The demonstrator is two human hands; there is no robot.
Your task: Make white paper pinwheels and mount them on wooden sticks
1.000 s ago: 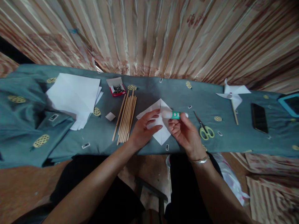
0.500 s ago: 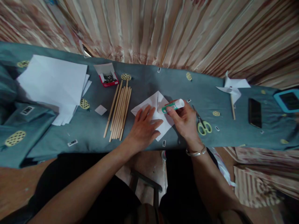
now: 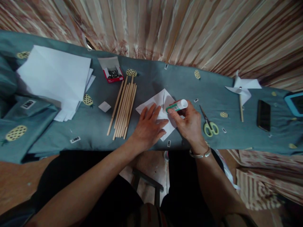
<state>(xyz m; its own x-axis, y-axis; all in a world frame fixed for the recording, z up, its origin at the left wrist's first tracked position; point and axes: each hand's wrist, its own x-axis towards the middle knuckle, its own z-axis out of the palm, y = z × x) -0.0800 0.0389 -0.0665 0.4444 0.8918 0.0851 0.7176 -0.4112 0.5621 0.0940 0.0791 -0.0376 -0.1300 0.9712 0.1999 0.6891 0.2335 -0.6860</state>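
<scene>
A white square of paper [image 3: 153, 98] lies turned like a diamond on the cloth, with slits cut in from its corners. My left hand [image 3: 148, 126] rests flat on its near-left part, fingers spread. In my right hand [image 3: 188, 121] is a green and white glue stick [image 3: 177, 106], held tilted with its lower end at the paper near the middle. Exactly where the glue tip touches is hard to make out. Scissors [image 3: 209, 126] with light green handles lie just right of my right hand.
Left of the paper lie several wooden sticks [image 3: 124, 108], a small paper square [image 3: 104, 106], a red box of metal pins [image 3: 113, 74] and a stack of white sheets [image 3: 54, 75]. To the right are a paper pinwheel [image 3: 243, 86], a black phone [image 3: 263, 115] and a blue-framed device [image 3: 295, 102].
The view has shifted slightly, so things on the table appear a little further right. My right hand has moved the glue stick slightly over the paper; my left hand stays flat on it.
</scene>
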